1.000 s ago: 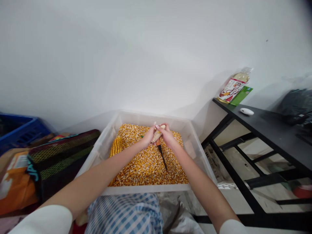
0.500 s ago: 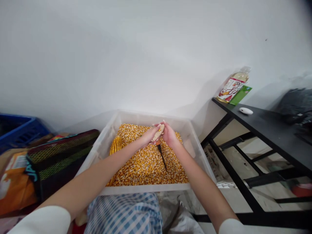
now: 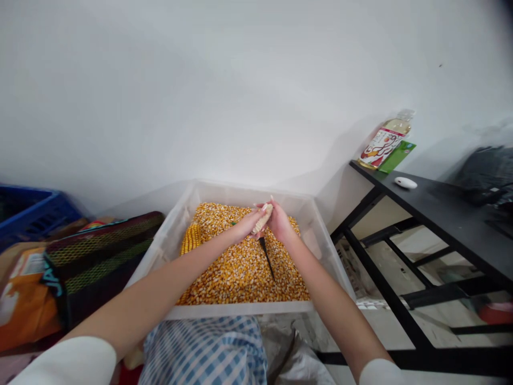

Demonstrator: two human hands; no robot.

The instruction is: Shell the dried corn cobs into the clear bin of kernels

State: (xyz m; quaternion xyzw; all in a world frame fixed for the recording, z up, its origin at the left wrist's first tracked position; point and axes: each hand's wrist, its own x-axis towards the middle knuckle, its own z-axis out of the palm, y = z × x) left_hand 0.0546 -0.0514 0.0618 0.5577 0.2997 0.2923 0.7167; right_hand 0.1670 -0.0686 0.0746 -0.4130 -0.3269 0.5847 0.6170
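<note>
A pale corn cob (image 3: 263,218), with hardly any kernels showing, is held between my two hands over a plastic bin (image 3: 168,235) of loose corn kernels (image 3: 224,278). My left hand (image 3: 247,224) grips the cob from the left side. On its other side my right hand (image 3: 278,222) is closed round it, fingertips meeting near the far end. Below the hands a dark pointed tool (image 3: 266,258) lies on the kernels; its upper end is hidden under them. A whole yellow ear of corn (image 3: 191,239) rests at the bin's left wall.
On the right stands a black table (image 3: 441,206) bearing a bottle (image 3: 387,141), a green box (image 3: 396,156) and a white oval object (image 3: 405,183). Left of the bin are a blue crate (image 3: 36,214) and a mesh bag (image 3: 108,262). Checked blue cloth (image 3: 204,353) lies in front.
The hands have shifted only slightly round the cob. Fewer yellow kernels show on it now, and a small green thing has come into view beside the left hand.
</note>
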